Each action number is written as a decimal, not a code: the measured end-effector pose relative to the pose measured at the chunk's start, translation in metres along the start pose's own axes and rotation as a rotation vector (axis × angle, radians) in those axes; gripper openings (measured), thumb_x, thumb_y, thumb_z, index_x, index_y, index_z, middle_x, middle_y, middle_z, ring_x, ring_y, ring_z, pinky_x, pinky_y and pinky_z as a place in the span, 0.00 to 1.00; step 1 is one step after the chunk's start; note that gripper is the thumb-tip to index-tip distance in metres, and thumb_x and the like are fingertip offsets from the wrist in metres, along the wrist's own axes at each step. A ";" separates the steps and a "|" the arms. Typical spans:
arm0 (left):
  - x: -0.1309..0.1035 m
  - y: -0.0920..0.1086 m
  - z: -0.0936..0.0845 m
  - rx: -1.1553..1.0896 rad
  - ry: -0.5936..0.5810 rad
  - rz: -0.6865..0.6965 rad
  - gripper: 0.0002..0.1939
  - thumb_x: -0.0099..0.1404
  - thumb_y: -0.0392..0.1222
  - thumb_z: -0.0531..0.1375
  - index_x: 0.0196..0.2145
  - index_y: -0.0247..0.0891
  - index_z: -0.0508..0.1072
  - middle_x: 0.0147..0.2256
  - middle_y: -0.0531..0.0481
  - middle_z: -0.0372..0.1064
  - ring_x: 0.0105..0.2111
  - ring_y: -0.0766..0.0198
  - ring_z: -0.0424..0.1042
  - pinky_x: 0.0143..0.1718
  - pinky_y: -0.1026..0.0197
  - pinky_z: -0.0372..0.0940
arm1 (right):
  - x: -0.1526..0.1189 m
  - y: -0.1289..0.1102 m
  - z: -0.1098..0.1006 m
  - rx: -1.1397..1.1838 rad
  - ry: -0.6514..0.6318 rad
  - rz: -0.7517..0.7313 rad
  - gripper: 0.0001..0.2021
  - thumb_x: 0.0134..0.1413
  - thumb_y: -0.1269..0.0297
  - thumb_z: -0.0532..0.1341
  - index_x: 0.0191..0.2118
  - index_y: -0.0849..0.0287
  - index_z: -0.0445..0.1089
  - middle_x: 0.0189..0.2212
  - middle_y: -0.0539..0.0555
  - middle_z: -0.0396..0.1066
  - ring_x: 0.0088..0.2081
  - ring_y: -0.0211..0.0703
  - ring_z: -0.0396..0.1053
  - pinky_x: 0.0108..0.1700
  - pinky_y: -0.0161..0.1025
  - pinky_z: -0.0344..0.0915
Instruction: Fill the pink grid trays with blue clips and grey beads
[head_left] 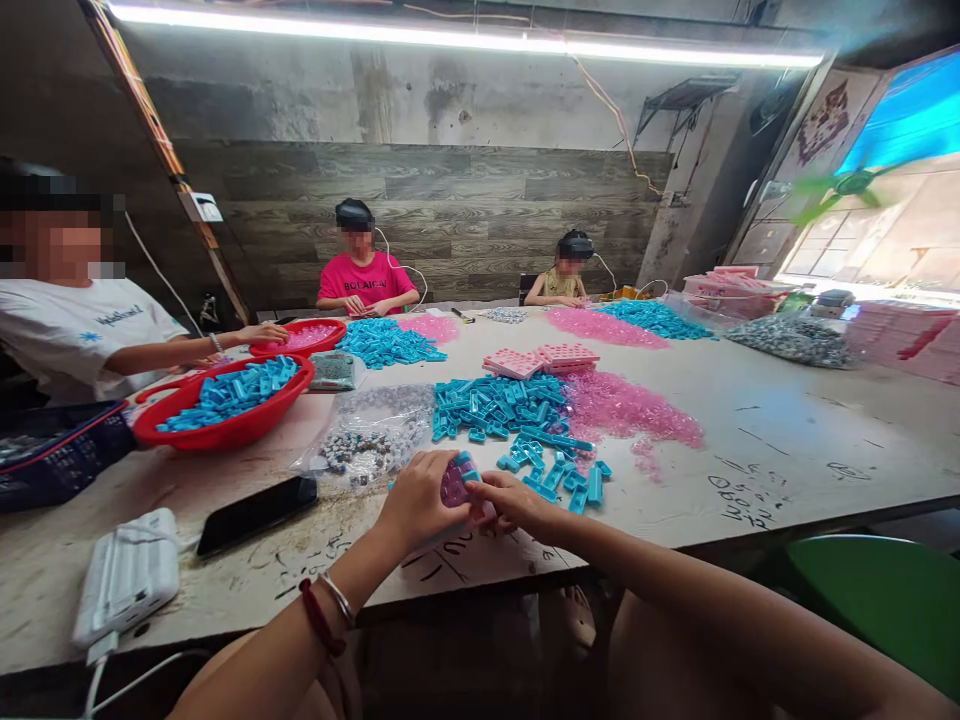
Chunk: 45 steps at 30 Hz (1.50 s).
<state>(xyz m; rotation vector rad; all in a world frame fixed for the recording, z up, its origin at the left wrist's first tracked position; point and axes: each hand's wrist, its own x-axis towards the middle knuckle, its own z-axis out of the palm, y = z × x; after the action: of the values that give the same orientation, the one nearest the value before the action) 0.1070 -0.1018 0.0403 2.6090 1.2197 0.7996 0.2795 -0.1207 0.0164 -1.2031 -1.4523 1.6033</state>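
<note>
My left hand [425, 500] is closed around a small pink-and-blue plastic piece [454, 484], held above the table's near edge. The thumb and fingers of my right hand [514, 503] press together at the right side of that piece, by its blue part. Whether they grip it or a separate small part is hidden by the fingers. Just beyond my hands lie loose blue plastic parts [555, 475], with a larger blue pile [499, 405] behind them. Clear pink pieces [637, 408] are heaped to the right, and pink dotted blocks [540, 360] rest at the back of the piles.
A bag of beads [367, 435], a black phone [257, 515] and a white power bank [127, 575] lie to my left. A red basin [247, 432] holds blue parts. Several co-workers sit around the table [780, 420]. A green stool [877, 610] stands at right.
</note>
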 end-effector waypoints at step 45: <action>0.006 -0.023 0.007 -0.277 -0.202 -0.342 0.27 0.54 0.63 0.53 0.39 0.36 0.63 0.33 0.49 0.67 0.34 0.58 0.67 0.32 0.61 0.59 | -0.007 -0.010 0.005 -0.856 0.360 -0.498 0.06 0.47 0.70 0.60 0.28 0.58 0.75 0.25 0.53 0.75 0.26 0.41 0.72 0.28 0.33 0.63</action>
<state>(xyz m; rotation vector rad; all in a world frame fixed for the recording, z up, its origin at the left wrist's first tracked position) 0.0983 -0.0817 0.0283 2.1248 1.3369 0.5764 0.2760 -0.1273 0.0274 -1.3145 -2.0401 0.3814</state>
